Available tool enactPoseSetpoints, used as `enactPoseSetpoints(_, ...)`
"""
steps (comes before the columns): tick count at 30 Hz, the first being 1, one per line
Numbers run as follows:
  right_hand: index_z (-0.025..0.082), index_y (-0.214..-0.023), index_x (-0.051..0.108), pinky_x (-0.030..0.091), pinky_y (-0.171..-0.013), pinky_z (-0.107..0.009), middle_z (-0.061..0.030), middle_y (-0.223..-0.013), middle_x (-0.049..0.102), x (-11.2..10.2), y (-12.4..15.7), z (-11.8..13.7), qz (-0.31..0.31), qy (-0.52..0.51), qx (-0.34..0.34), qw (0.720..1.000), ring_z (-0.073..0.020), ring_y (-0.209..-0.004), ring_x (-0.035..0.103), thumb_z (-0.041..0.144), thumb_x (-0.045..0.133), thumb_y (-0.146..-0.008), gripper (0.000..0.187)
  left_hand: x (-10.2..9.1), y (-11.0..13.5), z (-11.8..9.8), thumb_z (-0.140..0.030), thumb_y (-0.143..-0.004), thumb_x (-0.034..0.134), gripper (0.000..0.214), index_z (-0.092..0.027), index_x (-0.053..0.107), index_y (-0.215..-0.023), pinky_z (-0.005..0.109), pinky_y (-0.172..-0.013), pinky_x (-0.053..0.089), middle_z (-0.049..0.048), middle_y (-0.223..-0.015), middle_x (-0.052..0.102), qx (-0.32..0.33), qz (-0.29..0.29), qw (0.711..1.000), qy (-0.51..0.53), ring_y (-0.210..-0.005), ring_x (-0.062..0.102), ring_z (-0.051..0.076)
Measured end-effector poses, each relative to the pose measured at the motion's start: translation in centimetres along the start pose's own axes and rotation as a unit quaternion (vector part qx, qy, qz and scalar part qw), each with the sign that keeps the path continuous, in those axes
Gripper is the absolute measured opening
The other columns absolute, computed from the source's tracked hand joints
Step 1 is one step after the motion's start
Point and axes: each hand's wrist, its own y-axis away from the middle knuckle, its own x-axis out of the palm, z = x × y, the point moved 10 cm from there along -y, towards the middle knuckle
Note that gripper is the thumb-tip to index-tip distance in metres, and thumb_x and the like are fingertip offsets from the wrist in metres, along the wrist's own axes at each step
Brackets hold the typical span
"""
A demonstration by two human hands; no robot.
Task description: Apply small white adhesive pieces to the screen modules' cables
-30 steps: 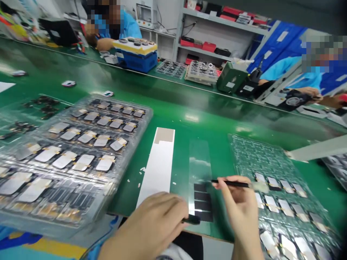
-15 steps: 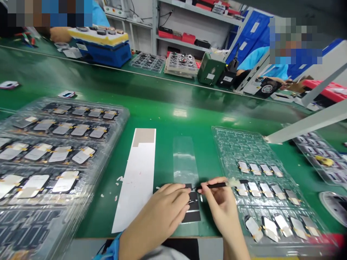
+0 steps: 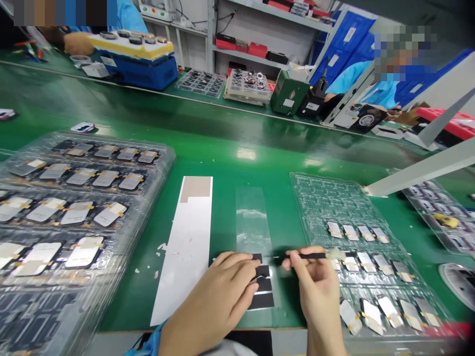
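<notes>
My left hand [image 3: 218, 291] is palm down over a clear film strip [image 3: 250, 217]. Its fingers are curled and drawn together. Thumb and index fingertips close at the edge of a black rectangular piece [image 3: 264, 271], whose bright lower edge looks slightly raised. Below it on the film lies another black piece [image 3: 262, 301]; one more shows partly at the fingertips. My right hand [image 3: 315, 277] grips a slim black tool [image 3: 312, 255] with a pale wrapping on its shaft. Its thin tip points left, a little right of the black pieces. The tool's exact kind is unclear.
A white sheet [image 3: 181, 257] with a tan patch lies left of the film, scraps beside it. Clear trays of small screen-like parts flank it, one left [image 3: 148, 198] and one right [image 3: 319, 198]. A white arm [image 3: 419, 170] slants above the right side. Co-workers sit across the bench.
My right hand has moved right with the black tool, so its tip has drawn away from the black pieces. The left hand stays nearly in place.
</notes>
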Motion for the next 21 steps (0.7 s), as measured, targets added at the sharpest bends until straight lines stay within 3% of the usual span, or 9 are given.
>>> enactPoseSetpoints(2, 0.02, -0.091, 0.056, 0.06, -0.066, -0.019, 0.0001, -0.077, 0.07, 0.1, 0.4, 0.3, -0.01, -0.05, 0.014, 0.999, -0.0123, -0.064, 0.072, 0.028, 0.078, -0.082, 0.025, -0.8, 0.2, 0.0, -0.015, -0.101, 0.044, 0.011, -0.021, 0.051, -0.105, 0.039, -0.091, 0.047, 0.0054, -0.114, 0.063, -0.007, -0.031, 0.999, 0.024, -0.108, 0.056, 0.023)
enactPoseSetpoints(6, 0.02, -0.096, 0.055, 0.065, -0.07, -0.03, -0.0035, -0.08, 0.073, 2.7, 2.2, 1.1, 0.022, -0.109, 0.032, 0.993, -0.0231, -0.08, 0.076, 0.024, 0.072, -0.088, 0.019, -2.3, 0.6, 0.3, -0.018, -0.102, 0.039, 0.016, -0.021, 0.045, -0.087, 0.033, -0.071, 0.047, 0.0022, -0.086, 0.056, -0.015, -0.111, 0.993, 0.024, -0.08, 0.054, 0.02)
enactPoseSetpoints(10, 0.022, -0.098, 0.054, 0.065, -0.073, -0.029, -0.0015, -0.084, 0.071, 5.0, 3.7, 3.9, 0.028, -0.105, -0.078, 0.991, -0.0188, -0.084, 0.075, 0.013, 0.063, -0.093, 0.013, -2.8, 1.0, 1.3, -0.021, -0.1, 0.044, 0.019, -0.021, 0.044, -0.081, 0.027, -0.058, 0.043, -0.0021, -0.073, 0.05, -0.048, -0.158, 0.986, 0.036, -0.064, 0.051, 0.016)
enactPoseSetpoints(13, 0.022, -0.098, 0.052, 0.066, -0.075, -0.033, -0.0018, -0.084, 0.069, 6.2, 4.4, 5.9, 0.026, -0.096, -0.17, 0.98, -0.0174, -0.083, 0.074, 0.006, 0.056, -0.093, 0.016, -2.7, 0.8, 1.9, -0.019, -0.099, 0.046, 0.006, -0.021, 0.052, -0.098, 0.026, -0.064, 0.048, -0.0004, -0.083, 0.06, -0.066, -0.157, 0.982, 0.082, -0.07, 0.06, 0.015)
enactPoseSetpoints(17, 0.02, -0.1, 0.05, 0.065, -0.079, -0.031, -0.0037, -0.087, 0.07, 7.4, 5.3, 7.8, 0.013, -0.056, -0.262, 0.963, -0.017, -0.088, 0.074, -0.001, 0.053, -0.091, 0.023, -2.5, 0.6, 1.8, -0.017, -0.1, 0.041, 0.033, -0.026, 0.051, -0.13, 0.033, -0.081, 0.054, 0.0047, -0.107, 0.066, -0.062, -0.135, 0.986, 0.079, -0.095, 0.066, 0.02)
enactPoseSetpoints(21, 0.02, -0.101, 0.049, 0.065, -0.083, -0.035, -0.0031, -0.089, 0.07, 8.2, 5.9, 8.2, 0.007, -0.044, -0.298, 0.954, -0.0187, -0.091, 0.074, -0.003, 0.053, -0.089, 0.026, -2.3, 0.7, 2.2, -0.021, -0.102, 0.035, 0.042, -0.03, 0.044, -0.143, 0.037, -0.077, 0.057, 0.0049, -0.101, 0.065, -0.08, -0.119, 0.987, 0.071, -0.089, 0.066, 0.021)
